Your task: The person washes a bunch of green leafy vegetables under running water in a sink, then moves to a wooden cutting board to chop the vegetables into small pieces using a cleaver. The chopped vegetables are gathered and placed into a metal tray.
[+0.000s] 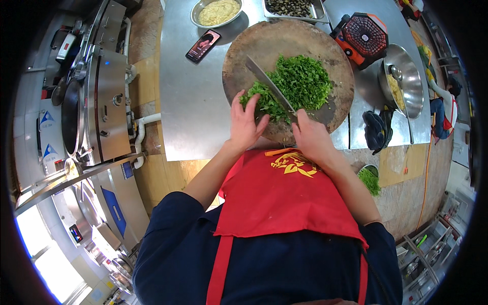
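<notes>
A round wooden chopping board (263,38) lies before me, with a broad heap of chopped leafy greens (305,82) on it. My right hand (312,133) grips a kitchen knife (271,84) near the board's front edge. Its long blade slants up and left, between the main heap and a smaller portion of greens. At the board's left front, my left hand (246,124) has its fingers spread, with the fingertips touching that smaller portion. The knife's handle is mostly hidden in my right hand.
On the steel table (190,114) are a phone (203,46), a bowl of pale yellow mash (219,12), a tray of dark pieces (291,8), an orange-black fan (362,38), a steel bowl with a ladle (411,84) and a dark bag (375,129). A person (444,110) is at the right.
</notes>
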Motion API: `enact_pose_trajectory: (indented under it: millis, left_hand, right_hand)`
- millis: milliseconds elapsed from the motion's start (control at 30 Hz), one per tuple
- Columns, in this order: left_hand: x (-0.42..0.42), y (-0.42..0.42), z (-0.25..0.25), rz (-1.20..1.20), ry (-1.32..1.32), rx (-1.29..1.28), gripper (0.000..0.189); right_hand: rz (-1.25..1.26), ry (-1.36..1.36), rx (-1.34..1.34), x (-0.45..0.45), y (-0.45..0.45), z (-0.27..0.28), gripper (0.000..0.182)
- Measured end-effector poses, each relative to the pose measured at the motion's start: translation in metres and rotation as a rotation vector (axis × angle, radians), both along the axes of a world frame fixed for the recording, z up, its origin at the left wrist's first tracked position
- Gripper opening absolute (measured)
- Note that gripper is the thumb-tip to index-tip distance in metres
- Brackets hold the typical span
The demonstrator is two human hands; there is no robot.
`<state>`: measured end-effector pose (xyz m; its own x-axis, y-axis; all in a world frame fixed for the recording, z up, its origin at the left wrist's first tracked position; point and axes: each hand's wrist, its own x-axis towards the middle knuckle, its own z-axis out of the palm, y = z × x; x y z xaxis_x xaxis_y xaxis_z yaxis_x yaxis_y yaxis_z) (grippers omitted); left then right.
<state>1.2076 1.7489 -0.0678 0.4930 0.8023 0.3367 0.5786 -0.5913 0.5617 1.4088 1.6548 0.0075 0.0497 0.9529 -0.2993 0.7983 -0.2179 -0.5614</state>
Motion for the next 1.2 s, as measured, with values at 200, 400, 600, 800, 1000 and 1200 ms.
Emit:
enact_pose_trajectory:
  millis: [200,400,600,800,1000,1200]
  left_hand:
    - [0.003,0.003,-0.018,0.059,0.059,-0.06,0.05]
    - [0.041,0.007,-0.042,-0.036,-0.088,-0.076,0.041]
    - [0.038,0.002,-0.024,-0.004,-0.172,-0.111,0.04]
    - [0.014,-0.001,-0.022,0.062,-0.123,0.069,0.01]
    - [-0.001,-0.001,-0.03,0.087,-0.102,-0.026,0.016]
    - [-0.021,-0.005,-0.031,0.156,-0.11,-0.097,0.011]
  right_hand:
    - [0.065,-0.049,-0.024,0.009,-0.001,-0.038,0.022]
    - [-0.078,-0.058,0.05,0.033,-0.004,-0.034,0.026]
    - [-0.057,-0.035,0.078,0.028,-0.006,-0.008,0.021]
    - [0.06,-0.102,-0.037,0.02,0.002,0.002,0.021]
    - [0.079,-0.115,-0.033,0.016,0.008,-0.019,0.02]
    - [0.091,-0.079,-0.041,0.009,0.001,-0.028,0.02]
